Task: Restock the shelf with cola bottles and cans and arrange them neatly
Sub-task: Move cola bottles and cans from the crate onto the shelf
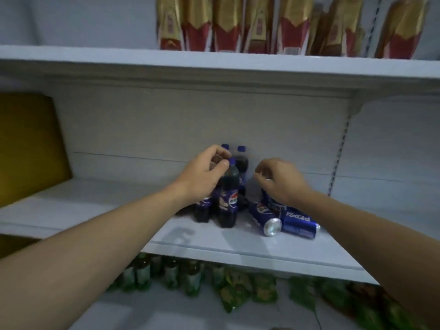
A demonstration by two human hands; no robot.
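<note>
Gripping the tops of the bottles (227, 203), left hand (206, 173) is curling its fingers over the cluster standing right under it on the shelf (95, 210). Right hand (282, 181) is pinching the rim of the upright can (270, 201) beneath it; two lying cans (298, 225) are touching, just below that hand.

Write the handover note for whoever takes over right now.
Left hand: grips the top of a Pepsi bottle in the upright bottle cluster on the middle shelf.
Right hand: grips the top of an upright Pepsi can.
Done: bottles standing, but bunched.
Left: lying can and second lying can need standing; then line everything up.
</note>
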